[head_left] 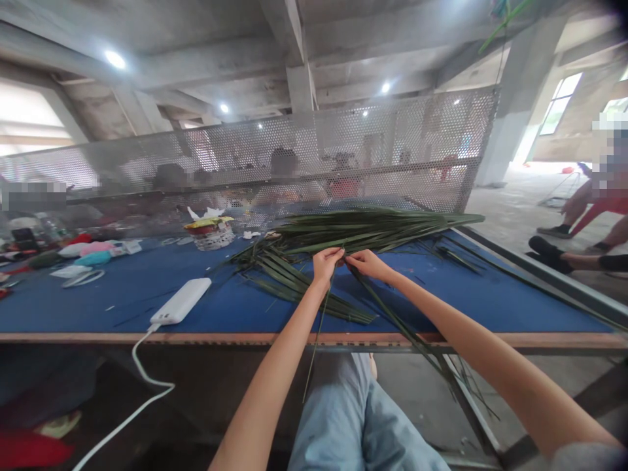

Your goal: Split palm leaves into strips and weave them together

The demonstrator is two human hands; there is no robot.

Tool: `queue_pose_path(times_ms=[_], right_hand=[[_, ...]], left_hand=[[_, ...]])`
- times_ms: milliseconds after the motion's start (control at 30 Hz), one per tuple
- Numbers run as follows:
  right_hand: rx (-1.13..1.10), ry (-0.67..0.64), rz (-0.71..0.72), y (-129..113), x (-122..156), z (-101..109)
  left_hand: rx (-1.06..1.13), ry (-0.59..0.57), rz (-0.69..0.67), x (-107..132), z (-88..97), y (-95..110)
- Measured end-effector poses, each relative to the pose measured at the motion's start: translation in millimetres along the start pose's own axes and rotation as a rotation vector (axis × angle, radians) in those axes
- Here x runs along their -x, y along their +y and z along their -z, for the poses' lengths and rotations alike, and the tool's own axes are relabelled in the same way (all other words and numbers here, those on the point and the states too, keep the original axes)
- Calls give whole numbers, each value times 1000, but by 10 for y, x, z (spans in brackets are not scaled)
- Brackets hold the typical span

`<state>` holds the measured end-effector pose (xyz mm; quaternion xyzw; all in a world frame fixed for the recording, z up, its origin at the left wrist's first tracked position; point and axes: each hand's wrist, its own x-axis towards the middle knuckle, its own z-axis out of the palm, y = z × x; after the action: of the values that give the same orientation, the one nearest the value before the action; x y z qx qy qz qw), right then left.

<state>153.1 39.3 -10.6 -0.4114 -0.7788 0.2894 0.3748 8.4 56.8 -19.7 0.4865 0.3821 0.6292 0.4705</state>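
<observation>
- While both hands meet at one spot, each is nearly closed in a pinch on the palm leaflets [338, 260]: left hand [326, 264], right hand [367, 264]; the two are just apart
- Leaf masses, 2, both on the blue table [103, 307]: frond bundle [363, 230] far, leaflet fan [299, 288] near, right under the hands
- Loose strands hang past the wooden table edge [294, 339] below both hands; exact count unclear
- Woven basket [210, 239], 1, far left of the hands; yellow-and-red contents, too blurred to name
- White power bank [180, 301], 1, near left, with 1 white cable [142, 366] dropping off the near edge
- Perforated metal screen [294, 144], 1, far side; seated co-workers [284, 173] blurred behind it
</observation>
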Motion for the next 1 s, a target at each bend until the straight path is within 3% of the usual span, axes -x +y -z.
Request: queue_pose_path(times_ms=[233, 900, 1000], right_hand=[[-55, -29, -29, -52, 31, -9], [-128, -65, -48, 38, 15, -16], [-180, -70, -105, 70, 6, -20]], left_hand=[[63, 49, 46, 14, 4, -3], [125, -48, 71, -67, 45, -61], [178, -64, 96, -76, 54, -44]])
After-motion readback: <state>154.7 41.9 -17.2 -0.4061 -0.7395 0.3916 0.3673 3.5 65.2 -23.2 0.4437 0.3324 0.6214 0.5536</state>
